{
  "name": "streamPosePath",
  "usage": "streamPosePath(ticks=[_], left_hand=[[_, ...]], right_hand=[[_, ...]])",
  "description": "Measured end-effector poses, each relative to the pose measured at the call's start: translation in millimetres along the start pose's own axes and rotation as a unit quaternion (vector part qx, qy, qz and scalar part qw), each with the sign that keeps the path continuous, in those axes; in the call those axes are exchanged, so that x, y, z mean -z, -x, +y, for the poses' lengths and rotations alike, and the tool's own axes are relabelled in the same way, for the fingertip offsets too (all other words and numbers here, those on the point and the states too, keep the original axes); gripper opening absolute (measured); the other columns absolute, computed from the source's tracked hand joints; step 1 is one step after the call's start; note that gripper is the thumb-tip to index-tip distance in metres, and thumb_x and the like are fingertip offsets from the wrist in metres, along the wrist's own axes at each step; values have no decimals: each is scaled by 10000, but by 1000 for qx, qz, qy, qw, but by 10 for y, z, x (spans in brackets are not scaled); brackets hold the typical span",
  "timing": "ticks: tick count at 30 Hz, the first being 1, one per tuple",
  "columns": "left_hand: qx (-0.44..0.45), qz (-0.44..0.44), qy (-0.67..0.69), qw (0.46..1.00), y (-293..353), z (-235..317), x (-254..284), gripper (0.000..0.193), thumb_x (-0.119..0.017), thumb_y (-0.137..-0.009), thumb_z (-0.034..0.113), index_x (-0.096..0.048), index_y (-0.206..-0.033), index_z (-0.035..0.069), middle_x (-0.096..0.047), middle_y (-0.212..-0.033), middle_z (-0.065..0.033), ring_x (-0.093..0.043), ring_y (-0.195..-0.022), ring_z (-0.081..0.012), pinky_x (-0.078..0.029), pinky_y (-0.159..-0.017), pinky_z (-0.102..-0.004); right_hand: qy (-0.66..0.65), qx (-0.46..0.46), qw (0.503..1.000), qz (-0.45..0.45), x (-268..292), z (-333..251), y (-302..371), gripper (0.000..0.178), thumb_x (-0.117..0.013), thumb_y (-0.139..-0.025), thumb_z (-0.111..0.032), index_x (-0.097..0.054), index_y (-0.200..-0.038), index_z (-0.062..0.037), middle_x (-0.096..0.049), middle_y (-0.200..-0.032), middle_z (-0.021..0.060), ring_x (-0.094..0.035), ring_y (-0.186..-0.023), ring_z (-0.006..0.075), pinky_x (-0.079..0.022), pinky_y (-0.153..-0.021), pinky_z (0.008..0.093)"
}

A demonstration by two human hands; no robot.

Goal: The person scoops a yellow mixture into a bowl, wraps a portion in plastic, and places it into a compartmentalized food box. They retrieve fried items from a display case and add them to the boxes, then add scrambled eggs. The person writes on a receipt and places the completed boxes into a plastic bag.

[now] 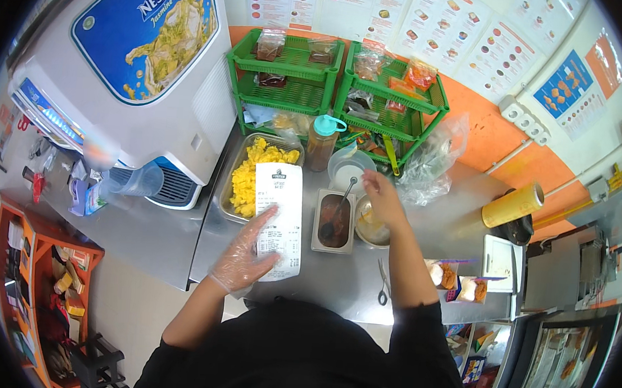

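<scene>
My left hand (244, 256), in a clear plastic glove, grips a long white printed receipt (280, 195) between thumb and fingers. The receipt partly covers a steel tray (225, 201) heaped with yellow food (253, 172). My bare right hand (384, 200) is over a round bowl (373, 232) with pale contents. Its fingers are loosely bent and slightly apart, with nothing visible in them. Just left of it, a ladle (344, 195) leans in a rectangular steel pan (333, 244) of reddish-brown sauce. Behind these stand a clear round tub (351, 169) and a squeeze bottle (321, 151) with a turquoise cap.
Scissors (382, 289) lie near the counter's front edge. To the right are two small food boxes (469, 289), a white cutting board (498, 261) with a knife, and a yellow roll (513, 206). Green racks (285, 100) stand behind; a drink dispenser (122, 109) is at left.
</scene>
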State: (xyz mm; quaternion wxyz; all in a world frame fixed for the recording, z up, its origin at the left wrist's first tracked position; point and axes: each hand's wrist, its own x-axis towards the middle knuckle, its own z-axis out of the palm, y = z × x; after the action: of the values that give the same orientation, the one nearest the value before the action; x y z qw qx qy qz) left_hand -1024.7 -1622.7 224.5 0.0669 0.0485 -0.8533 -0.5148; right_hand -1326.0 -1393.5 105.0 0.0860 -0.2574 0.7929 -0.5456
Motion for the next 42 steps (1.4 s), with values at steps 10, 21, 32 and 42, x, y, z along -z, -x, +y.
streamPosePath(ticks=[10,21,32,42], left_hand=[[96,93,6,991,-63,164,-257,861,-759,-810,45,-342,-1562,69,-443,-1530,-194,-424,-1428,-336,-353,-1174,-399],[119,169,-2,978,36,363,-100,855,-740,-852,52,-305,-1587,100,-373,-1602,-159,-403,-1451,-328,-326,-1198,-393],[120,156,8,980,28,364,-90,863,-735,-848,45,-299,-1589,108,-372,-1600,-176,-401,-1459,-326,-334,-1193,-383],[90,113,48,988,94,438,-157,892,-765,-826,67,-299,-1587,99,-363,-1610,-162,-377,-1477,-312,-312,-1204,-375]], right_hand=[[430,0,876,-217,-256,1419,-2369,295,-564,-943,-131,-683,-1184,-10,-691,-1093,236,-660,-1063,397,-514,-938,440],[537,-12,824,-180,-379,1897,-2832,432,-542,-976,-149,-556,-1390,-29,-524,-1462,236,-511,-1355,366,-414,-1127,468],[636,39,751,-170,-250,1549,-2467,233,-551,-975,-144,-669,-1142,-33,-721,-1091,213,-711,-1017,366,-578,-810,512],[509,110,854,2,362,661,-1173,170,-592,-948,-137,-728,-1048,-120,-721,-892,184,-710,-861,371,-566,-745,500]])
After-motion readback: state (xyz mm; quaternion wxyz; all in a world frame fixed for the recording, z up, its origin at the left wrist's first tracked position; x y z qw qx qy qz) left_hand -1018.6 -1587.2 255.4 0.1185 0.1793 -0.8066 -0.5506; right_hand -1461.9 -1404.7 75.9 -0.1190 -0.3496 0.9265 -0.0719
